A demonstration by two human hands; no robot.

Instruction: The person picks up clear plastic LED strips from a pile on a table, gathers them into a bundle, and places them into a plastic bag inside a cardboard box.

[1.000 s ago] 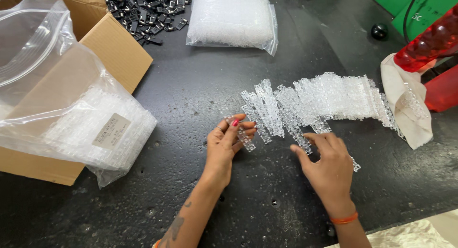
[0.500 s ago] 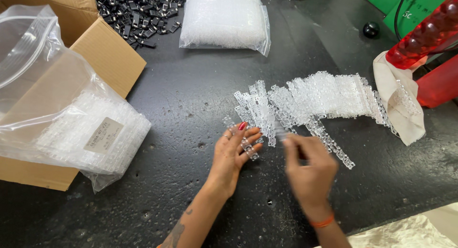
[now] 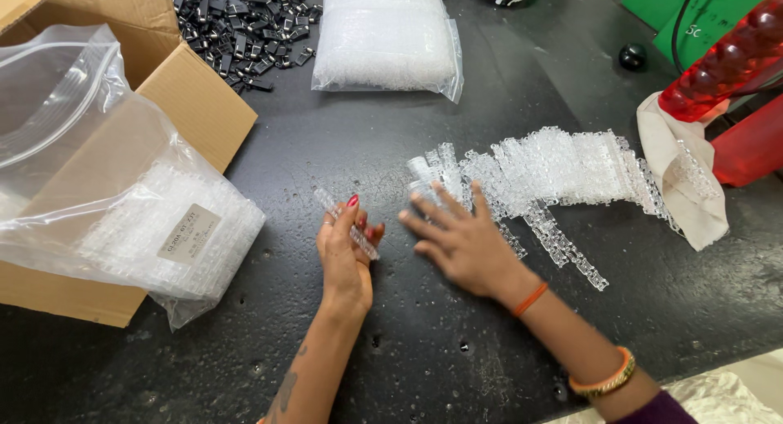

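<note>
Since half a second ago, the left hand (image 3: 347, 257) has lifted a clear plastic strip (image 3: 347, 224), fingers clamped on it, clear of the pile. Right hand (image 3: 461, 240) lies flat, fingers apart, steadying the heap of strips (image 3: 555, 167) on the table (image 3: 326, 147).

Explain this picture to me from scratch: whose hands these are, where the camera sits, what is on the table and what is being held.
There is no machine here. A person works with two bare hands, and a camera worn on their head looks down at them. The left hand holds one clear plastic strip in its fingers. The right hand lies flat, fingers spread, on the near end of a row of similar clear strips spread across the black table. At the left, a cardboard box carries plastic bags, one filled with clear parts. Farther back lie a pile of small black parts and another filled bag.
</note>
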